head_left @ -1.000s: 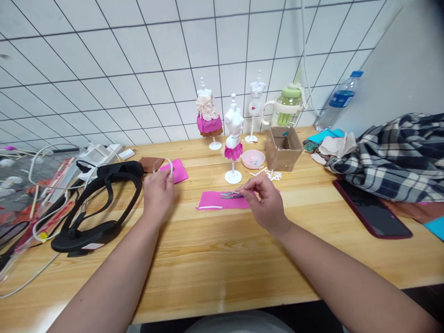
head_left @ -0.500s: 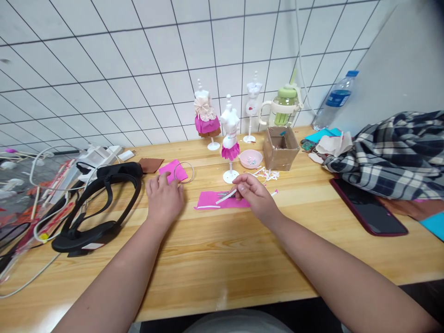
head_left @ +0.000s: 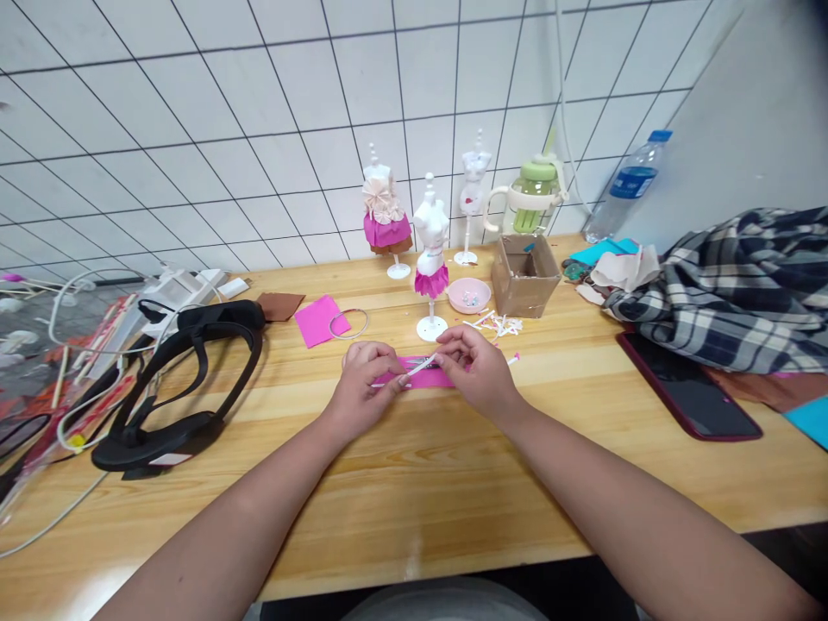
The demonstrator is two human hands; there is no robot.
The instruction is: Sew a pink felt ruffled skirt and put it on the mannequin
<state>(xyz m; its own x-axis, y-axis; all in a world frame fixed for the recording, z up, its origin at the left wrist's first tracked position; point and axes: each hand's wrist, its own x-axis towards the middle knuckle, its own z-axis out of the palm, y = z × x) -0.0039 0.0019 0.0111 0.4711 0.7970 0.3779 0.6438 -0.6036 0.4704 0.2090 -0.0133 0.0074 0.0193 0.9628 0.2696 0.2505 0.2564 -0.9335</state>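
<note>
Between my two hands a narrow white strip (head_left: 422,366) is held at a slant. My right hand (head_left: 479,369) pinches its upper end. The lower end lies between the thumb and fingers of my left hand (head_left: 367,379). Under them a pink fabric piece (head_left: 435,378) rests on the table, partly covered by my hands. A small metal tool, mostly hidden, lies on this fabric. Just behind stands a small white mannequin (head_left: 431,226) with a ruffled pink skirt. A pink fabric square (head_left: 316,321) and a thin hoop (head_left: 349,324) lie left of it.
Two more mannequins, one dressed (head_left: 386,211) and one bare (head_left: 473,190), stand by the tiled wall. Nearby are a pink dish (head_left: 469,296), white scraps (head_left: 499,324), a cardboard box (head_left: 527,280) and a green-lidded cup (head_left: 536,194). A black headset (head_left: 194,388) lies left, a phone (head_left: 689,388) right.
My left hand has moved right from beside the pink square and closed on the strip's lower end. My right hand has stayed nearly in place with the strip.
</note>
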